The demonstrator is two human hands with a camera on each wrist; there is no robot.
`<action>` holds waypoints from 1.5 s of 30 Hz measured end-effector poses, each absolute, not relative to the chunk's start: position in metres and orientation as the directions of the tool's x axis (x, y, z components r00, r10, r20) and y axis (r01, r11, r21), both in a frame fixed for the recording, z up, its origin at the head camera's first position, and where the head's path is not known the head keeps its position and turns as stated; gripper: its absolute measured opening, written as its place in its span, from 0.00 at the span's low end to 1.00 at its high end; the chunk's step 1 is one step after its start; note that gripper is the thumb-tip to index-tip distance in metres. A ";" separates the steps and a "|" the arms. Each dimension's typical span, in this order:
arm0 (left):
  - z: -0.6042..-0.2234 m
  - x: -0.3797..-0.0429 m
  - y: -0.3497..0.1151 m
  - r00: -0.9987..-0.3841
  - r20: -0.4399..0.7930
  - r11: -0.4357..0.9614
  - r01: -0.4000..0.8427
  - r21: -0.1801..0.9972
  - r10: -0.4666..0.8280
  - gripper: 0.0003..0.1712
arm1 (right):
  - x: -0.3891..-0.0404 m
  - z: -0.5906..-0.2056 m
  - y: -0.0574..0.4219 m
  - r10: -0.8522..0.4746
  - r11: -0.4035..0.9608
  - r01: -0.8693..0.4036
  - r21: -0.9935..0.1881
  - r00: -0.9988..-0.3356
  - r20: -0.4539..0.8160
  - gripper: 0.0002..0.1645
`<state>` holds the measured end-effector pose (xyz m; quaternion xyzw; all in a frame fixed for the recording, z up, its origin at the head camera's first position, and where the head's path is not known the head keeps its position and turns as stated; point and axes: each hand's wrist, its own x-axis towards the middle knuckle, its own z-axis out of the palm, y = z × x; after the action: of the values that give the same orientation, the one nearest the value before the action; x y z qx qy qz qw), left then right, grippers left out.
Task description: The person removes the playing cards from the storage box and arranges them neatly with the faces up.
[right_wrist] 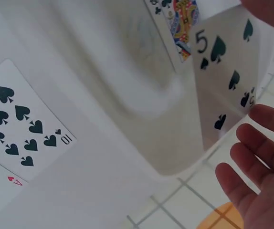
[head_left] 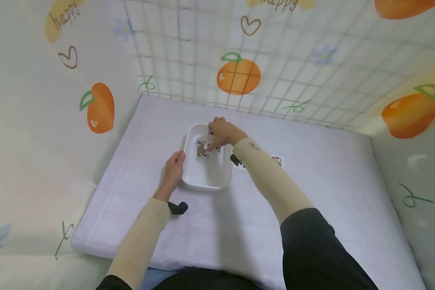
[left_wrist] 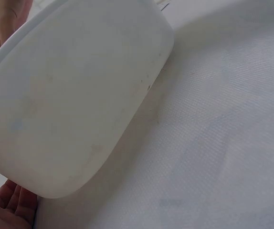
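Observation:
A white plastic basin (head_left: 204, 177) stands on the white-covered table. My left hand (head_left: 173, 169) grips its left wall; in the left wrist view the fingers (left_wrist: 20, 202) lie against the basin's end, partly hidden by it. Over the basin's far right part, my right hand (head_left: 225, 133) pinches a five of spades playing card (right_wrist: 226, 71) between thumb and index finger. The other fingers of that hand are spread out. Inside the basin lies a face card (head_left: 201, 150) of clubs, with another card partly covered beside it.
Right of the basin, partly behind my right forearm, lie more playing cards (head_left: 277, 160). The right wrist view shows a ten of spades (right_wrist: 22, 124) overlapping an ace of hearts (right_wrist: 1, 183). A wire grid (head_left: 188, 56) behind a printed curtain borders the table's far edge.

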<state>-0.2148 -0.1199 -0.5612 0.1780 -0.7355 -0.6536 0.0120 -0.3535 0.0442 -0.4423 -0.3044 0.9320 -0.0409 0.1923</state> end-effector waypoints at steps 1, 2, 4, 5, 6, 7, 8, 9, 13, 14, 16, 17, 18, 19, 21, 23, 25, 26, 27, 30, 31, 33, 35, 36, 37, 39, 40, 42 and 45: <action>-0.562 -0.214 -0.120 -0.935 -0.219 0.084 -0.251 0.964 -0.278 0.25 | -0.352 -0.440 0.044 -0.592 0.805 -0.560 -0.195 -0.736 -0.329 0.52; -0.562 -0.214 -0.120 -0.935 -0.222 0.088 -0.254 0.963 -0.278 0.26 | -0.351 -0.439 0.045 -0.599 0.800 -0.569 -0.191 -0.732 -0.325 0.51; -0.562 -0.213 -0.120 -0.936 -0.221 0.089 -0.254 0.963 -0.276 0.26 | -0.350 -0.436 0.047 -0.607 0.793 -0.583 -0.178 -0.729 -0.317 0.51; -0.562 -0.213 -0.119 -0.936 -0.221 0.089 -0.254 0.963 -0.275 0.26 | -0.350 -0.434 0.048 -0.607 0.792 -0.586 -0.171 -0.729 -0.316 0.51; -0.562 -0.213 -0.119 -0.936 -0.222 0.089 -0.255 0.963 -0.273 0.26 | -0.349 -0.433 0.050 -0.607 0.792 -0.589 -0.162 -0.729 -0.318 0.50; -0.562 -0.213 -0.119 -0.936 -0.225 0.091 -0.258 0.962 -0.272 0.26 | -0.349 -0.432 0.052 -0.604 0.793 -0.589 -0.154 -0.730 -0.321 0.50; -0.561 -0.213 -0.119 -0.935 -0.227 0.091 -0.260 0.961 -0.271 0.26 | -0.349 -0.432 0.054 -0.599 0.796 -0.586 -0.148 -0.732 -0.325 0.50; -0.561 -0.213 -0.118 -0.935 -0.230 0.092 -0.263 0.960 -0.271 0.26 | -0.349 -0.431 0.057 -0.594 0.800 -0.583 -0.144 -0.735 -0.327 0.50; -0.559 -0.212 -0.118 -0.932 -0.236 0.102 -0.273 0.957 -0.274 0.27 | -0.350 -0.427 0.069 -0.566 0.820 -0.559 -0.126 -0.755 -0.332 0.50; -0.559 -0.212 -0.118 -0.932 -0.237 0.105 -0.274 0.956 -0.275 0.27 | -0.351 -0.426 0.072 -0.558 0.825 -0.551 -0.124 -0.760 -0.334 0.50; -0.559 -0.212 -0.118 -0.931 -0.241 0.112 -0.280 0.953 -0.274 0.27 | -0.351 -0.424 0.078 -0.547 0.833 -0.540 -0.122 -0.768 -0.334 0.50; -0.559 -0.212 -0.117 -0.931 -0.243 0.115 -0.282 0.952 -0.273 0.28 | -0.352 -0.424 0.081 -0.541 0.837 -0.533 -0.124 -0.772 -0.334 0.50; -0.559 -0.212 -0.117 -0.930 -0.247 0.117 -0.287 0.951 -0.271 0.28 | -0.352 -0.423 0.085 -0.538 0.839 -0.529 -0.126 -0.774 -0.333 0.50; -0.559 -0.212 -0.117 -0.930 -0.250 0.121 -0.291 0.949 -0.270 0.28 | -0.352 -0.422 0.088 -0.535 0.841 -0.527 -0.124 -0.777 -0.332 0.49; -0.558 -0.212 -0.117 -0.930 -0.254 0.127 -0.295 0.947 -0.267 0.29 | -0.352 -0.421 0.095 -0.534 0.843 -0.523 -0.130 -0.780 -0.327 0.49; -0.557 -0.211 -0.116 -0.928 -0.261 0.127 -0.302 0.945 -0.266 0.29 | -0.352 -0.420 0.102 -0.532 0.845 -0.517 -0.138 -0.783 -0.323 0.50; -0.557 -0.211 -0.116 -0.926 -0.265 0.128 -0.307 0.943 -0.268 0.29 | -0.352 -0.420 0.110 -0.531 0.846 -0.514 -0.142 -0.784 -0.323 0.51; -0.557 -0.210 -0.116 -0.926 -0.268 0.129 -0.310 0.942 -0.267 0.29 | -0.352 -0.420 0.114 -0.529 0.847 -0.513 -0.142 -0.784 -0.324 0.52; -0.557 -0.210 -0.116 -0.925 -0.272 0.129 -0.314 0.941 -0.267 0.29 | -0.352 -0.420 0.118 -0.526 0.848 -0.510 -0.142 -0.785 -0.326 0.53; -0.558 -0.210 -0.116 -0.923 -0.274 0.140 -0.319 0.937 -0.269 0.30 | -0.351 -0.420 0.131 -0.512 0.857 -0.496 -0.137 -0.791 -0.335 0.55; -0.559 -0.210 -0.116 -0.923 -0.274 0.143 -0.320 0.937 -0.270 0.30 | -0.350 -0.420 0.135 -0.505 0.861 -0.489 -0.139 -0.795 -0.336 0.55; -0.559 -0.209 -0.116 -0.925 -0.271 0.149 -0.317 0.937 -0.268 0.30 | -0.349 -0.420 0.142 -0.494 0.868 -0.475 -0.146 -0.800 -0.339 0.56; -0.560 -0.208 -0.116 -0.926 -0.268 0.152 -0.315 0.937 -0.265 0.30 | -0.348 -0.421 0.150 -0.483 0.875 -0.462 -0.148 -0.805 -0.345 0.56; -0.560 -0.208 -0.115 -0.927 -0.265 0.155 -0.312 0.937 -0.264 0.30 | -0.347 -0.421 0.154 -0.478 0.878 -0.454 -0.152 -0.807 -0.348 0.55; -0.560 -0.208 -0.115 -0.928 -0.263 0.153 -0.310 0.938 -0.264 0.30 | -0.347 -0.422 0.158 -0.473 0.880 -0.448 -0.155 -0.808 -0.352 0.55; -0.560 -0.208 -0.114 -0.929 -0.261 0.157 -0.308 0.938 -0.264 0.30 | -0.346 -0.424 0.166 -0.464 0.885 -0.439 -0.153 -0.810 -0.359 0.55; -0.560 -0.208 -0.114 -0.928 -0.260 0.159 -0.308 0.938 -0.266 0.30 | -0.346 -0.425 0.170 -0.458 0.888 -0.432 -0.155 -0.812 -0.361 0.54; -0.560 -0.207 -0.113 -0.929 -0.255 0.163 -0.305 0.938 -0.268 0.30 | -0.345 -0.428 0.177 -0.449 0.893 -0.419 -0.162 -0.817 -0.363 0.53; -0.559 -0.206 -0.112 -0.929 -0.255 0.160 -0.304 0.939 -0.268 0.31 | -0.344 -0.431 0.189 -0.425 0.905 -0.389 -0.170 -0.829 -0.363 0.53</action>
<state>-0.2060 -0.1116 -0.5589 0.1880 -0.7616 -0.6200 -0.0144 -0.3436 0.1887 -0.4314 -0.2130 0.9554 -0.0445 0.1998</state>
